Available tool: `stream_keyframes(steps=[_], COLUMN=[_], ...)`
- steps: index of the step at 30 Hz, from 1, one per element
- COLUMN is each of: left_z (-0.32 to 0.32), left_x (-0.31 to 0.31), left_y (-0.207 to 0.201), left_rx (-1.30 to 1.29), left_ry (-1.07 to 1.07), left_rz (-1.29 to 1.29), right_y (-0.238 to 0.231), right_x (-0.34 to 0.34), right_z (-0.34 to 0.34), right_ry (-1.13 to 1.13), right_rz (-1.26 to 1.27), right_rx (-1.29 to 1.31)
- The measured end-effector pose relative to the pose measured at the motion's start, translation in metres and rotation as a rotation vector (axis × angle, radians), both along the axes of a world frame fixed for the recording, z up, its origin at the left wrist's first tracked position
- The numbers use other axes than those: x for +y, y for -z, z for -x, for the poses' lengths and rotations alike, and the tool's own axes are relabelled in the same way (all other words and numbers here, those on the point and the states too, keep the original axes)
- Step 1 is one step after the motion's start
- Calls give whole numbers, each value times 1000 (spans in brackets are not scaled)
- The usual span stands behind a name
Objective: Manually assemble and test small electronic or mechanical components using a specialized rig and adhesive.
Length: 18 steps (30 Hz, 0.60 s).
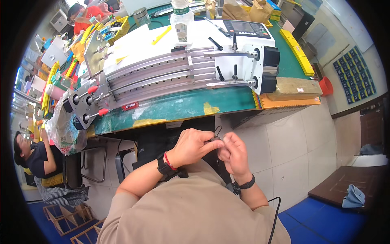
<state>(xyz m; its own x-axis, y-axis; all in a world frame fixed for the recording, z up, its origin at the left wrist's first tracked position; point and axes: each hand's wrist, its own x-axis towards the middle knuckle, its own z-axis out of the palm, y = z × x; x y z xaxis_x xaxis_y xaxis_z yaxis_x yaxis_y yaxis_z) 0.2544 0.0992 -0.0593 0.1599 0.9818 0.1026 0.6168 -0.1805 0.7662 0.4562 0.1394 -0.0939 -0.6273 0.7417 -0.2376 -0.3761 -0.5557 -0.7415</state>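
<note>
"A workroom with a pale tiled floor (284, 142); across it, a green surface (183, 109) patched with yellow tape (211, 108). What does it carry, seen from your side?"

"Principal item: a metal rail frame (150, 79), lying lengthwise, with red knobs (93, 89) at its left end and dark motors (271, 56) at its right. Behind it, a plastic bottle (181, 24) stands upright, with a control panel (247, 28) farther right. Toward the right end, a wooden block (292, 88)."

"And the hands?"

"Close together before the person's chest, just off the near edge of the surface. Left hand (190, 148): thumb and fingers pinched on a small dark piece (213, 139). Right hand (235, 154): fingers curled, just beside it; whether they grip anything, I cannot tell."

"The thin black loop (218, 129) there?"

"A cord, rising between the hands; its join to the piece is hidden. Wrists: red bracelet (169, 161) and dark band on the left, dark band on the right."

"Far left?"

"Another person (44, 156), seated, near a clear plastic bag (67, 126)."
</note>
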Motion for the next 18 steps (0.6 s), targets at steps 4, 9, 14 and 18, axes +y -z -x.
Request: stream_keyframes(steps=[4, 9, 14, 18], left_z=[-5, -2, -6, 6], left_x=[-5, 2, 13, -1], left_y=[-5, 13, 10, 3], left_rx=[-56, -306, -237, -176], left_ry=[18, -19, -11, -21], left_rz=[-28, -84, -75, -77], right_y=[7, -9, -8, -14], right_x=[17, 7, 21, 21], right_z=[0, -9, -10, -5], right_ry=[281, 217, -3, -48], right_rz=[158, 2, -6, 110], right_rx=[110, 36, -113, 72])
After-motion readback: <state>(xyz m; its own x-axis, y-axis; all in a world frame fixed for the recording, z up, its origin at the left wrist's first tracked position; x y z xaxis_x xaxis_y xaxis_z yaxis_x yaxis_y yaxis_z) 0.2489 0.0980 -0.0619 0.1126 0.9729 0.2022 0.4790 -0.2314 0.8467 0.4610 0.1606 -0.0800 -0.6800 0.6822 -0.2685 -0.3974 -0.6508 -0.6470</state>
